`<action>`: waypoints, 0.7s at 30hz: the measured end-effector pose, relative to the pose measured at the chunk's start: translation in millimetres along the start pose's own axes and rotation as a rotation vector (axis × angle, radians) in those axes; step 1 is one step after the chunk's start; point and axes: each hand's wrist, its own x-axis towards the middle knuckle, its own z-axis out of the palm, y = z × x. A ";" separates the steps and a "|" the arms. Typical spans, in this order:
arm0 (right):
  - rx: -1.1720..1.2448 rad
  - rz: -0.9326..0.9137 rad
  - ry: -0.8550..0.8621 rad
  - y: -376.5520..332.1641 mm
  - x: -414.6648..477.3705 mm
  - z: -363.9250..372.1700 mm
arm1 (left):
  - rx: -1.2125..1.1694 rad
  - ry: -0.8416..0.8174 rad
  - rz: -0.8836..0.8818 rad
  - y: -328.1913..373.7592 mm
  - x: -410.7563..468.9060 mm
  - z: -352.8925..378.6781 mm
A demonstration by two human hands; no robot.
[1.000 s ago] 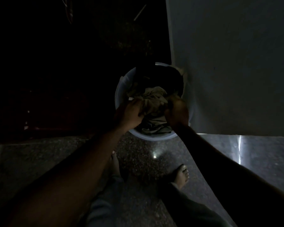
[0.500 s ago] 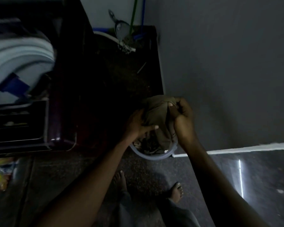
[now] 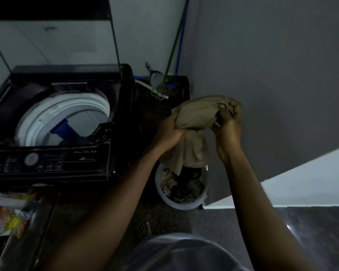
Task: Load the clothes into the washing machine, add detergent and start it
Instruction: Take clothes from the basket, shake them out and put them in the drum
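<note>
A khaki garment (image 3: 196, 118) is bunched between both hands above a pale bucket (image 3: 164, 196) that holds more clothes (image 3: 184, 186). My left hand (image 3: 169, 132) grips its left side and my right hand (image 3: 228, 122) grips its right end; a loose part hangs down toward the bucket. To the left stands a dark top-loading washing machine (image 3: 47, 159) with its lid (image 3: 53, 32) raised and its white drum (image 3: 67, 118) exposed. A colourful packet (image 3: 8, 222), possibly detergent, lies at the lower left.
A grey wall (image 3: 272, 75) runs close on the right, with a white skirting (image 3: 311, 188) below. Green and blue hoses (image 3: 174, 47) and a white pipe (image 3: 145, 86) sit in the corner behind the bucket. My bare foot (image 3: 144, 229) stands on the dark speckled floor.
Both hands have lifted the khaki garment up out of the bucket. The view has swung up and left, and the washing machine with its raised lid has come into sight.
</note>
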 end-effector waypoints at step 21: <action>-0.099 0.433 -0.148 67.7 0.0 32.4 | -0.081 0.365 -0.002 22.3 7.2 -116.6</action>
